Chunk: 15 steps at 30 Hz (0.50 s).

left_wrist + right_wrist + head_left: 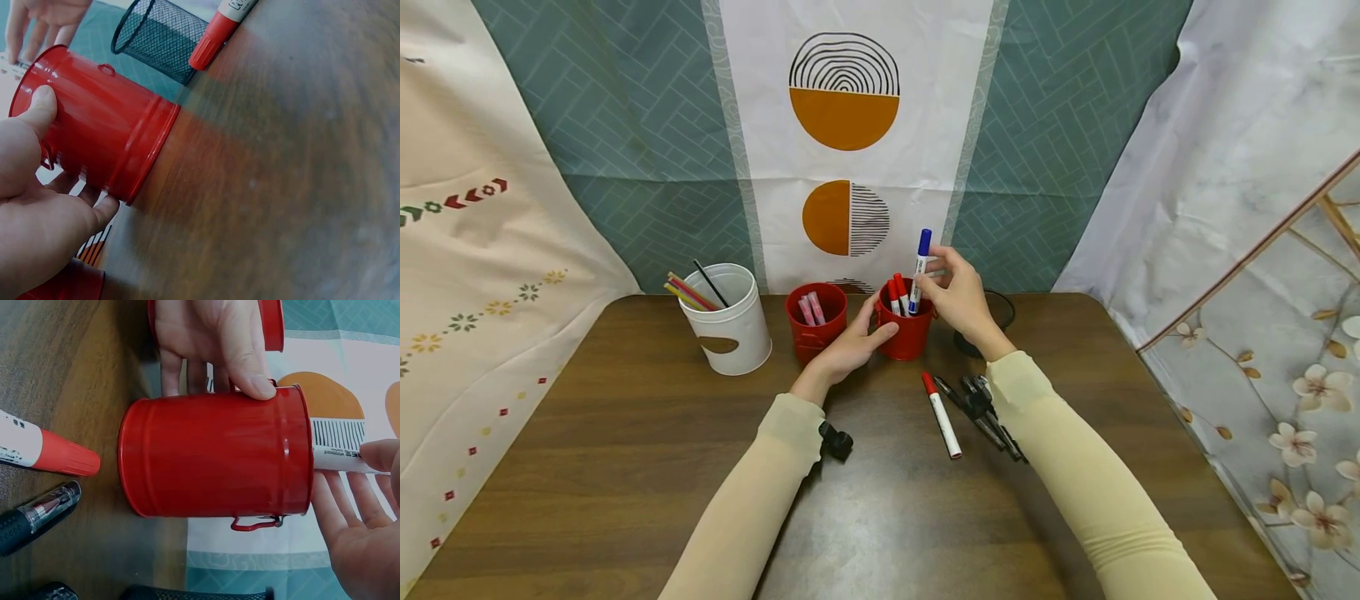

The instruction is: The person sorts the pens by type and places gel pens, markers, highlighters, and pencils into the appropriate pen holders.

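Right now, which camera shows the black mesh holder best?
The left wrist view: the black mesh holder shows its rim and wall there. The head view has it partly hidden behind the right hand; the right wrist view catches only a strip at the bottom edge.

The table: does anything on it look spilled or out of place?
Nothing looks spilled. One red-capped marker and several black pens lie loose on the table; slightly out of place, perhaps, since other red-topped markers stand in a red bucket.
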### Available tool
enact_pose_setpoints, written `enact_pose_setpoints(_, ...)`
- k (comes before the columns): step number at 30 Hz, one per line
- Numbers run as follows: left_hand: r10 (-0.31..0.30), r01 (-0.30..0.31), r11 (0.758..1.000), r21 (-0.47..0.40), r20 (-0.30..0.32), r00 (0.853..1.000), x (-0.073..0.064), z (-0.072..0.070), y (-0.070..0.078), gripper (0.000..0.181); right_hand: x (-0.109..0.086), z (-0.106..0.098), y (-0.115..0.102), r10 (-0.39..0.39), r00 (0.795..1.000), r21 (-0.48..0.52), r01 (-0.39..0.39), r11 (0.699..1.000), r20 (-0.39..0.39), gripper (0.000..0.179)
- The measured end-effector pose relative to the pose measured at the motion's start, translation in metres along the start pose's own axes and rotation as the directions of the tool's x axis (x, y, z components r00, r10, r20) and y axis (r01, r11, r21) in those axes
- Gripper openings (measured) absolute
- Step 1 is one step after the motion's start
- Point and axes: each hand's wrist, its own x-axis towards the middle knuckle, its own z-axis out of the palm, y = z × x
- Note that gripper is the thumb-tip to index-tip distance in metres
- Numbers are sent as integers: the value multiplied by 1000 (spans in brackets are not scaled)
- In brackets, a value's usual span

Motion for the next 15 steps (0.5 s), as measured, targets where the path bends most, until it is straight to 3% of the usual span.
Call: enact_pose_setpoints(15,-12,12,1000,10,-6,1000,-1,1,2,78,0,6,3,15,1000,-32,-15,999,4,49)
